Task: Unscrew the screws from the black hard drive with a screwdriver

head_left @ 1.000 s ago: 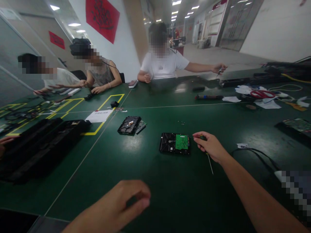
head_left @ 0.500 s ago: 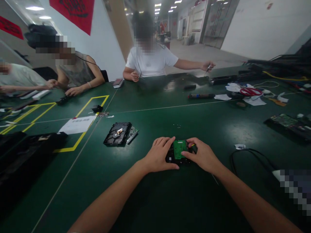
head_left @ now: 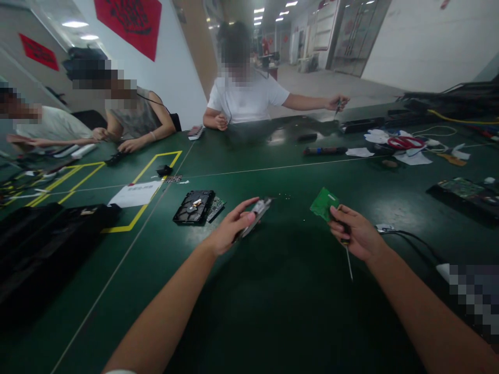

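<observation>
At the person's twelve o'clock the left hand (head_left: 226,234) grips a tilted hard drive (head_left: 257,214), while at one o'clock the right hand (head_left: 358,234) pinches a green circuit board (head_left: 323,202), lower fingers wrapping a screwdriver (head_left: 349,263), apparently freeing the thumb.

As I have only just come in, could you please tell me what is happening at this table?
The person's left hand holds a hard drive, tilted. The right hand holds a green circuit board and also a screwdriver; board and drive are apart. Further left on the table, another drive lies beside a second circuit board. Across it sits a person in white.
</observation>
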### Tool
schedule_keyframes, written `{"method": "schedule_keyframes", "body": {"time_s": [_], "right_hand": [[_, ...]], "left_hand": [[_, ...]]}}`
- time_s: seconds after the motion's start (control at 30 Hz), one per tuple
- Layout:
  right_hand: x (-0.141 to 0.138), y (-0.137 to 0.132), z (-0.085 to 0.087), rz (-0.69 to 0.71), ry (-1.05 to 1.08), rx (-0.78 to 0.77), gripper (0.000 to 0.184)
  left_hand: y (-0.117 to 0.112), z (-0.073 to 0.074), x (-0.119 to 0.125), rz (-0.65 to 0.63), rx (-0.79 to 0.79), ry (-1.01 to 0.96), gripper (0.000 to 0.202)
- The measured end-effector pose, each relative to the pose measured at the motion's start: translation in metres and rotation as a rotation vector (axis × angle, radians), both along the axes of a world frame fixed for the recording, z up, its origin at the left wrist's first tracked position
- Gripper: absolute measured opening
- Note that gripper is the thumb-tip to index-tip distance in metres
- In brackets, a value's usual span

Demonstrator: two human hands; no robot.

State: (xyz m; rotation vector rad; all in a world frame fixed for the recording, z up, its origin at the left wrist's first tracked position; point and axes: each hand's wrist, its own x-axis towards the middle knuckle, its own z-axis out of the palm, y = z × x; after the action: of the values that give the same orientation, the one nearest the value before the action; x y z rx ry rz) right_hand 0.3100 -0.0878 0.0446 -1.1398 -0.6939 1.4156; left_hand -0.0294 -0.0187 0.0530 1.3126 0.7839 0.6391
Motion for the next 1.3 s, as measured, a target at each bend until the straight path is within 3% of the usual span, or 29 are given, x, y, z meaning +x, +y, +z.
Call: {"method": "schedule_keyframes", "body": {"time_s": [0.1, 0.23, 0.73, 1.3], "right_hand": [[0.001, 0.003, -0.008, 0.000, 0.085, -0.035, 0.043], [-0.002, 0.003, -0.012, 0.021, 0.126, -0.076, 0.043], [-0.003, 0.003, -0.013, 0.049, 0.077, -0.078, 0.036], [-0.001, 0.004, -0.018, 0.053, 0.064, -0.055, 0.035]], "left_hand": [[0.001, -0.001, -0.001, -0.067, -0.400, -0.376, 0.090], [-0.001, -0.008, 0.005, -0.101, -0.552, -0.556, 0.095], [-0.002, -0.017, 0.007, -0.214, -0.497, -0.520, 0.096], [-0.008, -0.022, 0.009, -0.209, -0.442, -0.508, 0.101]]}}
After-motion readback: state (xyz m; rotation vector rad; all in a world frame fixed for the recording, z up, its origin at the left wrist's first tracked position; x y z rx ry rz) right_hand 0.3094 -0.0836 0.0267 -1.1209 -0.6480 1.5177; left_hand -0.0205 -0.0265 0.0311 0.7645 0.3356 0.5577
